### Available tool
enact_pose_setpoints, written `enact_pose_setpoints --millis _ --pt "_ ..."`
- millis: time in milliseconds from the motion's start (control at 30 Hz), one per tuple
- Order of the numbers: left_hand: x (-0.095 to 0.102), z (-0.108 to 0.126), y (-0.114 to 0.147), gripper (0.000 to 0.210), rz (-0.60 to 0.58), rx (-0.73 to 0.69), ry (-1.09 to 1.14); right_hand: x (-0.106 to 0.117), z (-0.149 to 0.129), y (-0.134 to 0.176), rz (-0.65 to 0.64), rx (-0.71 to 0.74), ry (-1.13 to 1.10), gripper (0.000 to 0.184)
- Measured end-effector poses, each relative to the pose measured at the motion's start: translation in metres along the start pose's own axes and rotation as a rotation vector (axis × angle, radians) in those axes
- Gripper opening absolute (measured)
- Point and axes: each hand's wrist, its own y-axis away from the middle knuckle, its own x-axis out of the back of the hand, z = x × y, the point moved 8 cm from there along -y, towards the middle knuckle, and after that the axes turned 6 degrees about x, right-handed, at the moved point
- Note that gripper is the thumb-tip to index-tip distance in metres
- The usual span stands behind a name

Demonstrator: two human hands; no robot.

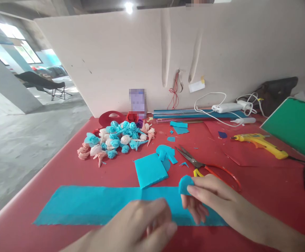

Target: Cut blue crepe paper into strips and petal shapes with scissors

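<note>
My right hand pinches a small rounded piece of blue crepe paper between thumb and forefinger; its other fingers hang loosely below. My left hand, somewhat blurred, is to its left with the fingers curled in, and nothing shows in them. Beneath both hands a long strip of blue crepe paper lies flat, partly covered by them. A folded blue square rests at the strip's far edge, beside several cut blue scraps. Scissors with red handles lie just beyond my right hand, blades apart.
Blue, white and pink paper roses are heaped at the back left of the red table. A yellow glue gun, a green board and a white power strip with cables lie at the right. A pale panel stands behind.
</note>
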Motion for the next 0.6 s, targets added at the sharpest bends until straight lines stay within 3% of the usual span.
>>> enact_pose_setpoints --millis 100,167,233,367,467,533,600 --pt "-0.003 0.059 -0.039 0.027 -0.126 -0.046 -0.124 -0.002 0.001 0.003 -0.032 -0.007 0.110 0.040" --pt "-0.010 0.077 -0.052 0.035 -0.217 -0.070 -0.124 -0.003 0.001 0.005 -0.041 0.005 0.165 0.041" --pt "-0.015 0.079 -0.055 0.037 -0.255 -0.096 -0.147 -0.003 0.000 0.005 -0.045 0.019 0.221 0.041" --pt "-0.017 0.075 -0.051 0.033 -0.222 -0.190 -0.194 -0.003 -0.005 0.001 -0.053 0.064 0.311 0.042" --pt "-0.014 0.073 -0.054 0.034 -0.211 -0.205 -0.115 0.008 -0.007 0.002 0.064 0.129 0.363 0.040" --pt "-0.008 0.070 -0.060 0.036 -0.158 -0.209 -0.058 0.015 -0.001 0.014 0.157 0.158 0.340 0.037" --pt "0.002 0.062 -0.069 0.039 -0.062 -0.195 -0.004 0.008 0.015 0.034 0.106 0.148 0.206 0.030"
